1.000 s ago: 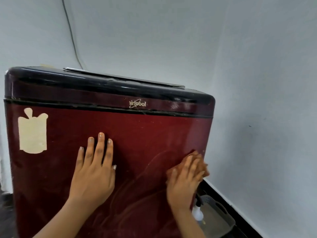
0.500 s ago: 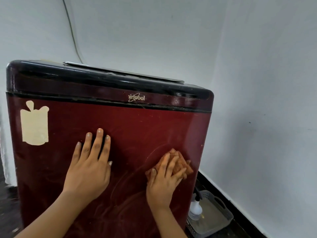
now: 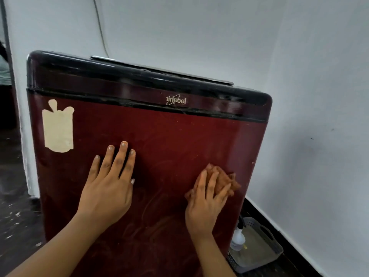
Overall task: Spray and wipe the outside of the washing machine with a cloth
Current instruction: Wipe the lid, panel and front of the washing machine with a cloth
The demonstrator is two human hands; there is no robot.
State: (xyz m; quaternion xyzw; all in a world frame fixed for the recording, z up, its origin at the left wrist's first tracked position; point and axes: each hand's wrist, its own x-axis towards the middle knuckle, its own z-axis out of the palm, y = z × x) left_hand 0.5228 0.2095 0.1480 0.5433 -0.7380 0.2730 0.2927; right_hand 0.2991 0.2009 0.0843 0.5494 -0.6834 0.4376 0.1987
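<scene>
1. Head view: the washing machine (image 3: 159, 148) stands in a corner, its red front panel facing the camera.
2. The left hand (image 3: 107, 188) lies flat and open on the panel, holding nothing.
3. The right hand (image 3: 207, 200) presses the orange cloth (image 3: 225, 180) against the panel near its right edge.
4. The cloth looks soft and light; I think a bunched hold under the palm suits it.
5. The spray bottle (image 3: 237, 237) stands in a grey basket (image 3: 265, 254) on the floor.

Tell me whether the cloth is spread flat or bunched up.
Bunched up. The cloth shows as a crumpled orange wad sticking out past the fingers of the right hand, which presses it against the washing machine.
</scene>
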